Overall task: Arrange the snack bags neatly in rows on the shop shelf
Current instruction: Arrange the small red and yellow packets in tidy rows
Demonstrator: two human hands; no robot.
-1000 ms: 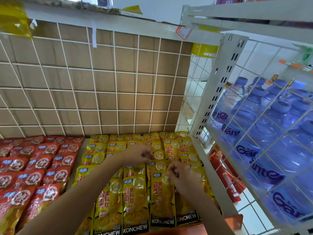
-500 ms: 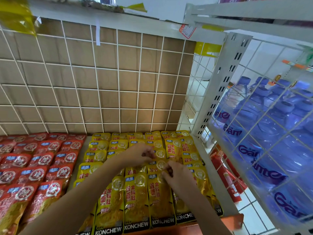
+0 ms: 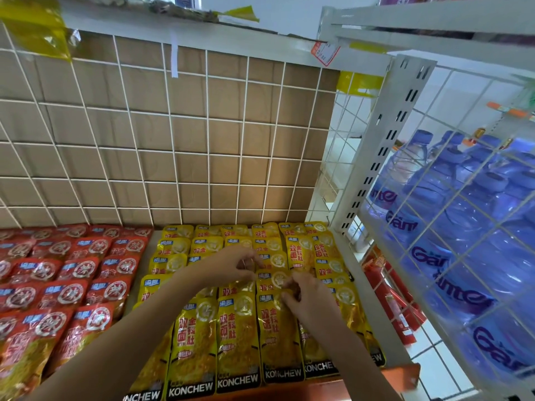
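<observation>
Yellow snack bags lie flat in overlapping rows on the right half of the shelf, with red snack bags in rows on the left half. My left hand hovers over the middle yellow rows, its fingers curled and its thumb pinching the top edge of a yellow bag. My right hand is just to its right and nearer me. Its fingertips pinch the top of a yellow bag in the third column. Both forearms cover parts of the front bags.
A white wire grid over brown cardboard backs the shelf. A slotted white upright and a wire side panel close off the right side, with wrapped water bottles behind them. The orange shelf lip runs along the front, and red packets lie below right.
Both hands stay over the same yellow bags and only their fingers shift slightly. The view has tilted up a little.
</observation>
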